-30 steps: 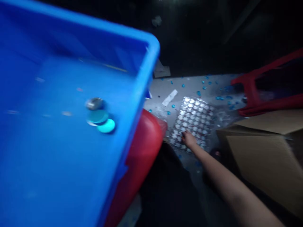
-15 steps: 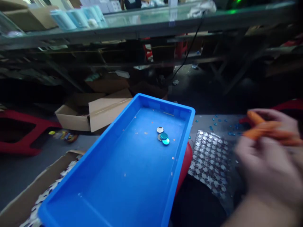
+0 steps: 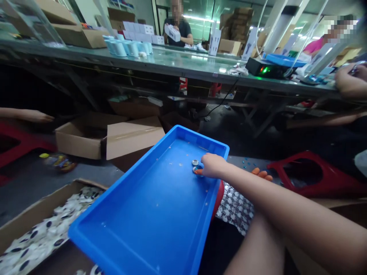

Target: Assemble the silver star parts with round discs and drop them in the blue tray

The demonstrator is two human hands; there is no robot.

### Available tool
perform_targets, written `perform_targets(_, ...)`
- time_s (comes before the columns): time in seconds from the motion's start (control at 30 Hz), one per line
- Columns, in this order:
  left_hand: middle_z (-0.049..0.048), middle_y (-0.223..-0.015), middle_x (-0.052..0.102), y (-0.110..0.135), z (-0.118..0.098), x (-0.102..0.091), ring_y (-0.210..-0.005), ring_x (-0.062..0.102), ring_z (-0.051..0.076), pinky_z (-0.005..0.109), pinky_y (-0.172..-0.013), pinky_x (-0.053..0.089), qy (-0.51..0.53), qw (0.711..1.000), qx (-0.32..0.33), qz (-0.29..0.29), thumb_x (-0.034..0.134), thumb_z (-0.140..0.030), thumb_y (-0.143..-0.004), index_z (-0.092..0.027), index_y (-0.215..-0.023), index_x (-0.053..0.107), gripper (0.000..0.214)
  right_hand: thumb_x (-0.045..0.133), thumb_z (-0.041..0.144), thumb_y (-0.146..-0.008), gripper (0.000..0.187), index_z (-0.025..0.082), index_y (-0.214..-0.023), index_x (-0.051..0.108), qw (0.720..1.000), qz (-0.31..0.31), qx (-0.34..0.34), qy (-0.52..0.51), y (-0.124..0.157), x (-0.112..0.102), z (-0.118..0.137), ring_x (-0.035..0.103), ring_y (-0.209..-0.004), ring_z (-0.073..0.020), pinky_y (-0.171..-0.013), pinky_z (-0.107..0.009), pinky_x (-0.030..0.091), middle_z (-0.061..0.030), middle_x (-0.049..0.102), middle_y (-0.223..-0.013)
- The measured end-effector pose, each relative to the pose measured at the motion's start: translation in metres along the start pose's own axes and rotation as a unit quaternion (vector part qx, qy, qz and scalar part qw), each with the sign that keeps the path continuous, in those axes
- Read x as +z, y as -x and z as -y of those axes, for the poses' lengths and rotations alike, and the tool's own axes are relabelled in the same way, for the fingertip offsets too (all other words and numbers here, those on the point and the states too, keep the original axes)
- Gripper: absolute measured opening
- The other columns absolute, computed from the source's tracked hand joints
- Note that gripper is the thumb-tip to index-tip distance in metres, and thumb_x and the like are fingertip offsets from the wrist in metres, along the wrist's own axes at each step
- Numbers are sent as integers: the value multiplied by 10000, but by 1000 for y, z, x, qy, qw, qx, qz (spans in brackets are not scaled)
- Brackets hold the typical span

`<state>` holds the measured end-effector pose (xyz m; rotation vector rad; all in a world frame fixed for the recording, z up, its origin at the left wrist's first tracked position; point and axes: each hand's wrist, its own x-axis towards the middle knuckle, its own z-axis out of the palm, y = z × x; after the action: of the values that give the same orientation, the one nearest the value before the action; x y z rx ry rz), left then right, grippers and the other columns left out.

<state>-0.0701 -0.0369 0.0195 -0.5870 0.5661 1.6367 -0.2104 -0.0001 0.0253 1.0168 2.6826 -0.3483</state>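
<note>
Blue tray [image 3: 149, 214] perched across lap, overhanging at left. Right hand [image 3: 212, 166] at far-right corner, fingertips down on small round discs [image 3: 195, 163]; can't tell if pinched yet. Left hand [image 3: 260, 174] mostly hidden behind right forearm, grip unclear. Risk of tipping tray w/ hard press there, spilling discs to floor.

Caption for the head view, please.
Right hand with orange fingertip covers touches small round discs in a blue tray, cardboard boxes and a long workbench beyond.
</note>
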Motion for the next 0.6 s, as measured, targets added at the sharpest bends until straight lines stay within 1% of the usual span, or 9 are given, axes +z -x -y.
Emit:
perform_targets(0.1,128,-975,673,9,-7,5,-720,685,160,247,-715,539,6,1000,-2,3,363,-282,-971,-128,-989,608,290,747,540,-776,401,178,-944,786,1000,16,14,-11,-4,5,-2,701,-840,-269,-653,-296,493,-134,747,-966)
perform_targets(0.23,121,-929,675,12,-5,4,-691,679,163,270,-748,546,11,1000,-19,5,340,-256,-969,-138,-949,619,303,748,516,-780,353,205,-940,792,999,24,11,-29,-8,4,-8,699,-810,-243,-627,-273,476,-95,754,-920)
perform_targets(0.3,128,-941,678,7,-3,-1,-691,685,164,278,-739,547,21,999,-34,27,314,-240,-971,-136,-958,620,324,745,520,-787,363,218,-983,790,999,6,8,-41,-6,1,-9,696,-845,-242,-652,-273,479,-86,748,-966)
perform_targets(0.33,131,-952,678,3,-3,-4,-700,690,166,281,-731,548,26,998,-44,49,316,-230,-966,-134,-966,618,317,736,514,-802,368,226,-1028,781,999,-22,3,-47,-4,-1,-7,693,-873,-242,-675,-276,483,-82,740,-1011)
perform_targets(0.4,134,-965,678,-8,-1,-10,-715,699,166,281,-705,546,21,993,-74,95,373,-202,-930,-130,-979,611,254,711,457,-849,367,252,-1151,740,994,-98,-29,-48,3,-1,-1,682,-930,-242,-723,-284,487,-77,702,-1124)
perform_targets(0.43,131,-970,678,-14,1,-13,-726,703,165,277,-690,544,14,990,-86,110,416,-186,-901,-130,-989,608,218,702,418,-866,361,264,-1192,720,990,-124,-60,-43,7,-1,4,679,-934,-239,-735,-288,488,-76,680,-1164)
perform_targets(0.47,126,-979,678,-20,3,-15,-742,708,163,270,-679,541,2,989,-93,118,457,-169,-868,-133,-1005,605,205,692,384,-881,349,272,-1212,709,986,-134,-96,-36,11,1,8,678,-921,-233,-738,-291,488,-76,662,-1187)
perform_targets(0.53,119,-998,678,-30,8,-19,-787,720,163,260,-672,536,-22,988,-99,117,503,-147,-817,-143,-1030,601,235,686,349,-895,322,272,-1207,711,979,-118,-159,-42,16,6,17,674,-903,-220,-744,-294,490,-80,641,-1203)
perform_targets(0.6,126,-1016,682,-35,14,-22,-862,731,189,286,-689,547,-72,988,-54,129,490,-145,-814,-154,-1040,600,251,724,353,-873,312,253,-1169,732,973,-94,-182,-109,17,8,21,664,-893,-202,-755,-288,492,-84,640,-1195)
